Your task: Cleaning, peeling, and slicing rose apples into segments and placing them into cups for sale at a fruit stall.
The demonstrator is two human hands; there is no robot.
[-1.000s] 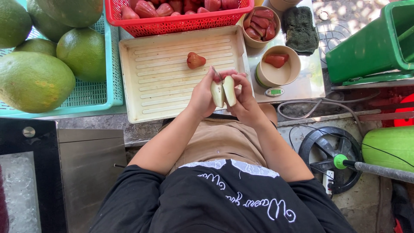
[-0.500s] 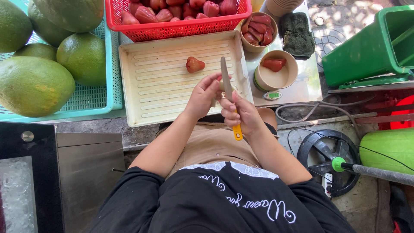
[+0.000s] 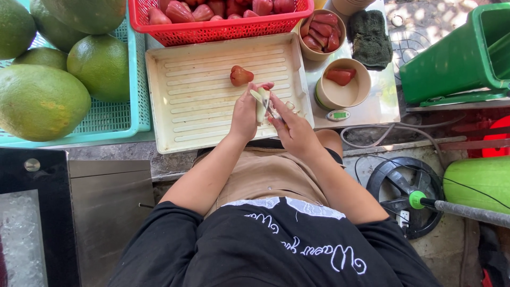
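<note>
My left hand (image 3: 245, 114) holds a pale cut piece of fruit (image 3: 260, 103) above the cream ridged tray (image 3: 186, 90). My right hand (image 3: 292, 125) grips a knife (image 3: 272, 109) whose blade rests against that piece; the handle is hidden in my fist. One red rose apple (image 3: 240, 75) lies on the tray just beyond my hands. My forearms reach out over my lap.
A red basket (image 3: 212, 29) of rose apples stands behind the tray. Two paper bowls (image 3: 340, 87) with red pieces, a dark cloth (image 3: 370, 32) and a small scale sit right. Large green pomelos (image 3: 40, 101) fill a teal basket left. A green bin (image 3: 457, 58) and a fan (image 3: 409, 194) are right.
The knife stood upright with its yellow handle showing; now it is lowered against the fruit piece and both hands have drawn together over the tray.
</note>
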